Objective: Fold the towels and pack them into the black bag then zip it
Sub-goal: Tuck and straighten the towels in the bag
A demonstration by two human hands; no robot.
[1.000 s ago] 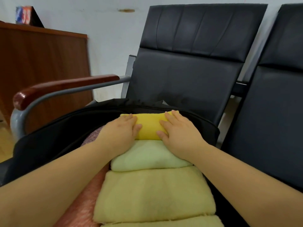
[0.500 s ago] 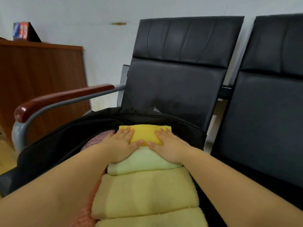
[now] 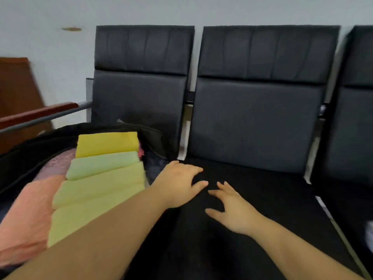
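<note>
The open black bag [image 3: 40, 142] lies on the left seat with folded towels in a row inside: a bright yellow towel [image 3: 107, 143] at the far end, a pale green towel [image 3: 103, 164] next to it, then pale yellow towels [image 3: 96, 190]. A pink towel [image 3: 26, 211] lies along their left. My left hand [image 3: 179, 184] and my right hand [image 3: 232, 209] reach over the black surface [image 3: 252, 188] on the seat to the right of the towels, fingers spread, holding nothing. Whether that surface is the bag's flap or the seat cushion is unclear.
A row of black padded chairs [image 3: 258, 118] stands against a pale wall. A wooden armrest [image 3: 38, 114] on a grey metal bar runs at the left, with a brown wooden cabinet [image 3: 16, 87] behind it. A white object [image 3: 370, 233] shows at the right edge.
Both hands left the yellow towel and moved right, over the black surface beside the bag. The view swung to the right.
</note>
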